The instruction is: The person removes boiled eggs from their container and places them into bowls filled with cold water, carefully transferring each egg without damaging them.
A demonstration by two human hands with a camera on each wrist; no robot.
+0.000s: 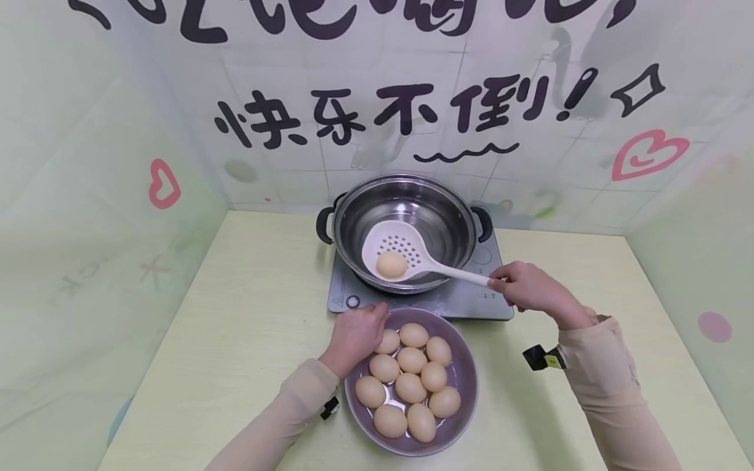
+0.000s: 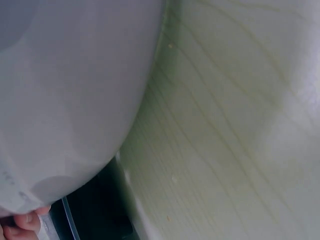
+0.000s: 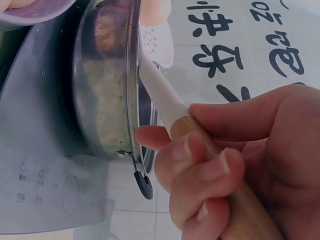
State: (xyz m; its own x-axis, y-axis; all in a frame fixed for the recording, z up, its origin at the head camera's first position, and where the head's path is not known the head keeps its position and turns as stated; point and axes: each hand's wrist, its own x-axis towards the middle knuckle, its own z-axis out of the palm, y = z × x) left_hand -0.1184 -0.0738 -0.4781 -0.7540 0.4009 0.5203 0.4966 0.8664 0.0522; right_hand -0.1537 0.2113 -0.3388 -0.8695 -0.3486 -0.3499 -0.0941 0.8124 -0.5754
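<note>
My right hand (image 1: pixel 533 291) grips the handle of a white slotted spoon (image 1: pixel 379 239). Its wooden grip (image 3: pixel 252 215) lies inside the curled fingers in the right wrist view. One brown egg (image 1: pixel 391 265) rests in the spoon's perforated head, over the steel pot (image 1: pixel 406 204). At the upper left rim of a purple-grey bowl (image 1: pixel 469 402), my left hand (image 1: pixel 356 335) holds on. Fingertips (image 2: pixel 27 221) show against the bowl's outer wall (image 2: pixel 85 100) in the left wrist view. Several brown eggs (image 1: pixel 410 387) lie in the bowl.
The pot, with black side handles (image 1: pixel 324 226), stands on a flat induction cooker (image 1: pixel 471 304). The bowl stands in front of it on a pale yellow table (image 1: pixel 259 314). Behind rises a tiled backdrop (image 1: pixel 277 186) with dark lettering; pale green panels flank both sides.
</note>
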